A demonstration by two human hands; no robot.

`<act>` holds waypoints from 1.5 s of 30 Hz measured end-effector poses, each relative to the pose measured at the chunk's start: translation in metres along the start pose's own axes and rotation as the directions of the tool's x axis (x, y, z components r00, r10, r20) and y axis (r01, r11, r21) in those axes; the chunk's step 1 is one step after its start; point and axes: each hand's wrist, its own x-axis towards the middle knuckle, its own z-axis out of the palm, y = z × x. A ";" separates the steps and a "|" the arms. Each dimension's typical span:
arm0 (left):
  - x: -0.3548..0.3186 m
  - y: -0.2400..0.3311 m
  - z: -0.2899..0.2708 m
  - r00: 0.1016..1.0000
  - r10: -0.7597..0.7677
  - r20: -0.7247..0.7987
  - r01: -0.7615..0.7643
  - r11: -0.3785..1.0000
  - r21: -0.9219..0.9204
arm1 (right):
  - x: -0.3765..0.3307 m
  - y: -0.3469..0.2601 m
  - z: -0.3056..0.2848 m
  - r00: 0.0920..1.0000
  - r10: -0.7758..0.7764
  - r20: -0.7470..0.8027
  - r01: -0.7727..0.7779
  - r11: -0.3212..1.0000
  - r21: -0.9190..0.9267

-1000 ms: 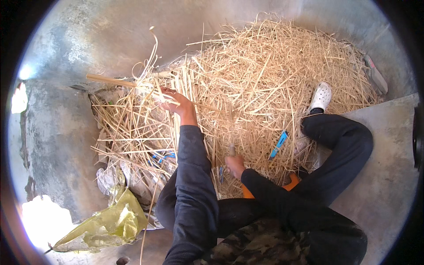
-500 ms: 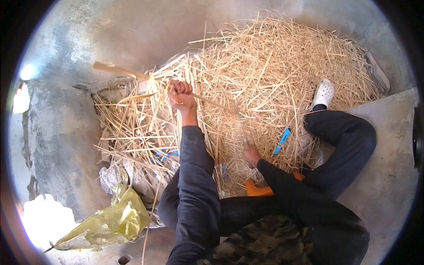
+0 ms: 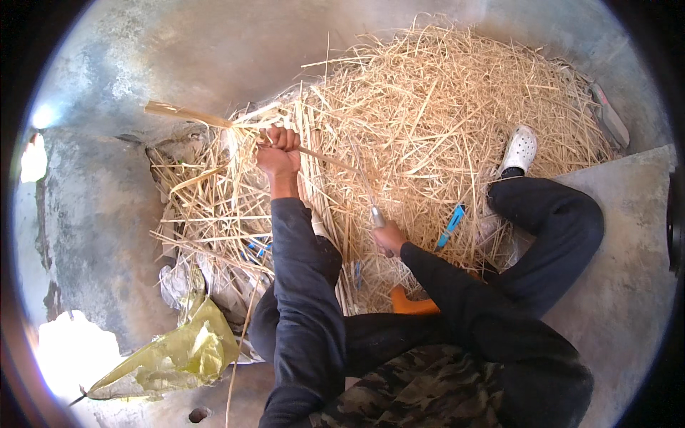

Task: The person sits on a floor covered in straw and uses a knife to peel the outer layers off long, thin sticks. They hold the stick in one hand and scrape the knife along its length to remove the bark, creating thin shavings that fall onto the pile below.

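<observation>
My left hand (image 3: 278,151) is closed in a fist around a long pale bamboo strip (image 3: 187,114). Its wide end sticks out to the left, and a narrower length runs right toward the knife. In my right hand (image 3: 388,237), lower and further right, is a knife (image 3: 376,216) gripped by its handle. The thin blade points up and a little left, crossing or nearly touching the strip's right end; whether they touch I cannot tell. Both hands are above a large heap of dry shavings (image 3: 457,107).
A light blue tool (image 3: 451,227), perhaps a cutter, lies on the shavings right of my right hand. An orange object (image 3: 412,302) sits by my legs. Longer strips (image 3: 214,192) and a torn yellow sheet (image 3: 178,353) are at the left. A white clog (image 3: 521,148) rests on the heap's edge.
My left hand has shifted a little left with the strip. My right hand has moved up and left, and the knife shows more sharply now.
</observation>
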 end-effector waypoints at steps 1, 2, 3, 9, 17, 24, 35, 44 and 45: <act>0.000 0.002 -0.009 1.000 0.006 0.029 -0.005 0.999 -0.054 | -0.006 -0.007 0.006 0.999 -0.014 0.033 0.013 0.999 0.036; 0.002 0.005 -0.016 0.998 0.022 0.061 -0.015 0.994 -0.106 | -0.020 -0.029 0.021 0.997 -0.035 0.069 0.030 0.997 0.070; 0.003 0.003 -0.016 0.999 0.021 0.030 -0.019 0.997 -0.069 | -0.034 -0.047 0.030 0.994 -0.052 0.092 0.042 0.993 0.107; -0.001 0.006 -0.009 0.999 0.008 -0.042 -0.008 1.000 -0.006 | -0.022 -0.028 0.041 0.755 -0.648 0.100 0.635 0.684 -0.359; -0.002 0.000 -0.009 1.000 0.029 -0.005 -0.029 1.000 0.003 | -0.011 0.028 -0.004 0.996 0.085 -0.015 -0.084 0.992 0.099; 0.003 -0.010 -0.003 0.945 0.238 -0.223 -0.249 0.968 -0.025 | -0.075 -0.039 0.056 0.963 -0.254 0.087 0.253 0.967 0.025; -0.003 -0.011 0.018 0.855 0.404 -0.324 -0.394 0.914 0.100 | -0.063 -0.036 0.045 0.999 -0.049 0.022 0.045 0.983 0.177; 0.012 -0.016 0.027 0.797 0.406 -0.447 -0.407 0.908 0.099 | 0.018 0.101 -0.017 0.936 -0.059 -0.347 -0.060 0.944 -0.323; 0.016 -0.013 0.025 0.800 0.427 -0.421 -0.415 0.901 0.126 | 0.017 0.088 -0.010 0.960 0.006 -0.280 -0.063 0.978 -0.197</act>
